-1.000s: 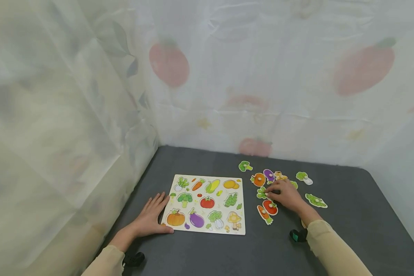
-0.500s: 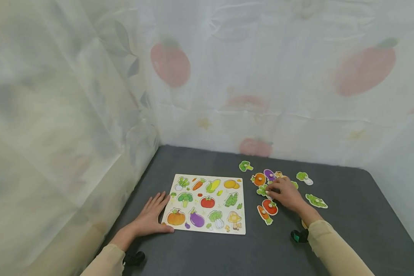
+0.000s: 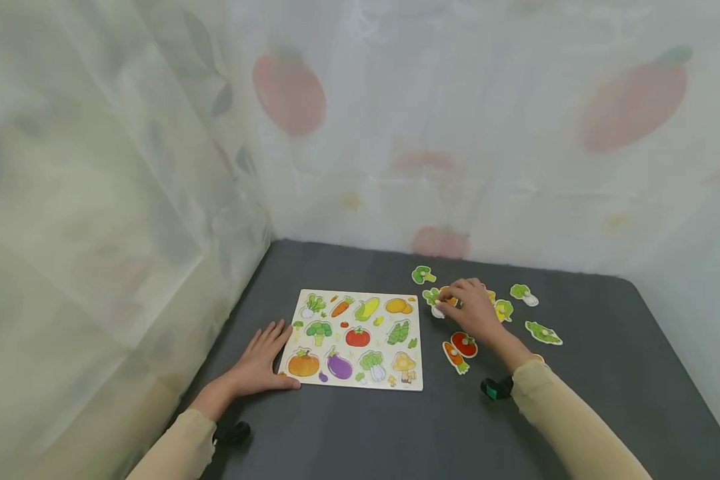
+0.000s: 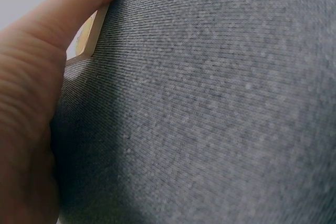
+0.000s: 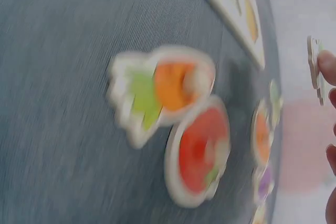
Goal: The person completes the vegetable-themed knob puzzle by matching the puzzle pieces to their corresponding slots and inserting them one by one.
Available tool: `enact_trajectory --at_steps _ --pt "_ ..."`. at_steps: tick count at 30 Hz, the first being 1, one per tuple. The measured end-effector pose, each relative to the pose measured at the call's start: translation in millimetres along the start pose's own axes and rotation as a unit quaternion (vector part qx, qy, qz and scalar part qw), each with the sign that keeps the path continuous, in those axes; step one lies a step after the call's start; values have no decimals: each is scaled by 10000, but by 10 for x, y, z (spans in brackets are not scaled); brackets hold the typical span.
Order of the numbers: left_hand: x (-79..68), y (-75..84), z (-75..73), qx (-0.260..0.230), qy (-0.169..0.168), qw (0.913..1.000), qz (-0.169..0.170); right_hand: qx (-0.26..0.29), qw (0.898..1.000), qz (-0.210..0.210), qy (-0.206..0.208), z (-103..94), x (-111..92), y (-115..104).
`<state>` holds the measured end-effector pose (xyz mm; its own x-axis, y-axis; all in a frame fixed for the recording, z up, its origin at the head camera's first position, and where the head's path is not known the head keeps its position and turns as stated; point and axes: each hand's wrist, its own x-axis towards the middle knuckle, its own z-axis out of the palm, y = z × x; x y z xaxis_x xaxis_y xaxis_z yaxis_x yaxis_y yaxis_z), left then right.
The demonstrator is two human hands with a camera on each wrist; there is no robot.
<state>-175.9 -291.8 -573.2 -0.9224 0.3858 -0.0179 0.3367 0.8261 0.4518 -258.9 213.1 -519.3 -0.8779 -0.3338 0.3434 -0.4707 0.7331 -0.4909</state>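
Observation:
My right hand (image 3: 471, 307) pinches a turnip puzzle piece (image 3: 431, 298) with green leaves and a white bulb, held up off the table. In the right wrist view that piece (image 5: 314, 64) shows edge-on at the fingertips. My left hand (image 3: 263, 360) lies with fingers spread along the left side of the vegetable puzzle board (image 3: 360, 381), its thumb at the near left corner. Close by in the left wrist view, the thumb (image 4: 68, 9) crosses the board's edge (image 4: 93, 38). Below the right hand lie a tomato piece (image 3: 465, 345) and a carrot piece (image 3: 455, 359).
A broccoli piece (image 3: 423, 275) lies at the back. To the right are a bok choy piece (image 3: 525, 295), a corn piece (image 3: 503, 310) and a green leafy pod-like piece (image 3: 543, 333). Pumpkin (image 5: 261, 137) and eggplant (image 5: 264, 183) pieces lie partly behind the right hand. Printed curtains (image 3: 360, 133) surround the dark table.
My right hand has lifted the turnip piece from among the others and moved it up and left towards the board. The left hand stays on the board; the head view has shifted slightly.

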Motion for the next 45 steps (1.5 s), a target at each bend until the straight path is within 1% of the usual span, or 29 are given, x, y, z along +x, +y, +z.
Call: enact_trajectory --at_steps 4,8,13,18,21,26,33,36,39,42,45 --pt "29 -12 -32 49 1 10000 -36 140 9998 -128 50 72 162 -207" --pt "26 -6 -28 100 51 9999 -5 153 9997 -200 56 178 268 -409" --pt "17 -4 1 112 35 9999 23 106 9999 -113 -31 397 363 -615" --pt "21 2 10 71 -85 9999 -49 -13 9999 33 -132 694 491 -825" --pt "34 -3 21 36 -136 9999 -86 47 9997 191 -139 865 566 -994" --pt "37 -24 40 27 -121 9999 -84 146 9986 480 -150 1178 685 -1279" --pt "22 -9 12 56 -122 9999 -84 -88 9959 901 -15 1610 824 -1620" --pt "14 -8 5 30 -49 10000 -38 -179 9939 1093 2 1755 873 -1754" --pt "5 -19 11 -15 43 10000 9 -332 9925 1173 16 1878 923 -1856" --pt "5 -37 22 14 75 9999 71 -568 9913 1181 81 1977 962 -1912" --pt "7 -37 17 91 2 10000 19 -721 9902 1192 87 2040 982 -1936"
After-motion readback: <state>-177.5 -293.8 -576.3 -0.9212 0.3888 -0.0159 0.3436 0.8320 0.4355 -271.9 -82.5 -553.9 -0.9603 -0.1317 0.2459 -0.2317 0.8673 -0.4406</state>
